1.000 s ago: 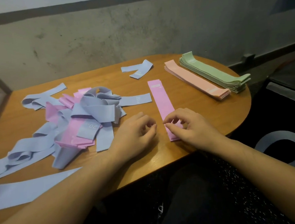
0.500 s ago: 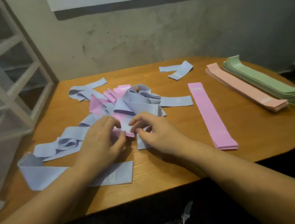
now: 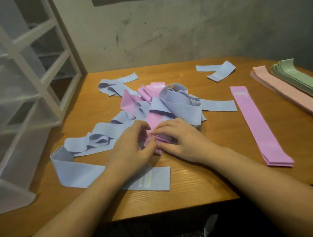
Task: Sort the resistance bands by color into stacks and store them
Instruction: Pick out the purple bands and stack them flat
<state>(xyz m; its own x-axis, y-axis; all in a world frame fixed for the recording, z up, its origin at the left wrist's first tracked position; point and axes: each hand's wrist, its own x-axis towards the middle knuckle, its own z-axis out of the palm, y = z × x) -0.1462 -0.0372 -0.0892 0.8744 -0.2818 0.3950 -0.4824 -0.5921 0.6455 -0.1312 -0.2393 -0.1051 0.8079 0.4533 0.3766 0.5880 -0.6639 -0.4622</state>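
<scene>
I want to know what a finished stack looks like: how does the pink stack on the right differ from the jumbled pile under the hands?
The pink stack is one color; the jumbled pile mixes pink and blue bands. The stack's bands lie flat, straight and aligned; the pile's are looped, folded and crossed. The stack lies untouched; the left hand and right hand work at the pile. Both rest on the wooden table.

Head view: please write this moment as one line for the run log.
phase: sorting pink | left hand: gripping pink bands in pile | right hand: gripping same bands | pink stack: flat, apart | table
</scene>
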